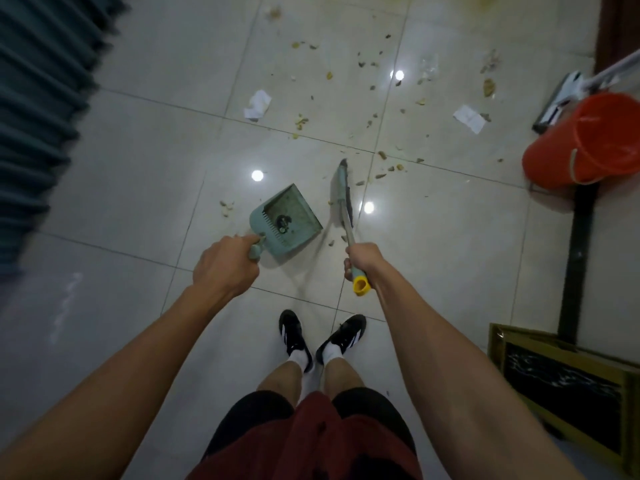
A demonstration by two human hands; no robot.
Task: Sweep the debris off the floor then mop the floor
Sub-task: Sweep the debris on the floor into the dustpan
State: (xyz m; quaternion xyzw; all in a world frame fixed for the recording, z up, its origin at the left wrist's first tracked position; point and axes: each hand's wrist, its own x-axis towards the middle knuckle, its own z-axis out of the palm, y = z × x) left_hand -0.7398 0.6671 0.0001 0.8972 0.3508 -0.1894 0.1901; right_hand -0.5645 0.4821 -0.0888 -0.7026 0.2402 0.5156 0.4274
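The left grip [225,263] curled round the dustpan [285,216] handle; the right grip [362,263] clasped the broom [343,192] handle. Debris [381,109] lay scattered on the floor [138,150] beyond both.

A pleated grey-blue curtain [41,109] hangs along the left edge. A gold-framed dark panel [568,386] lies at lower right. A dark wooden door edge [620,29] occupies the upper right corner.
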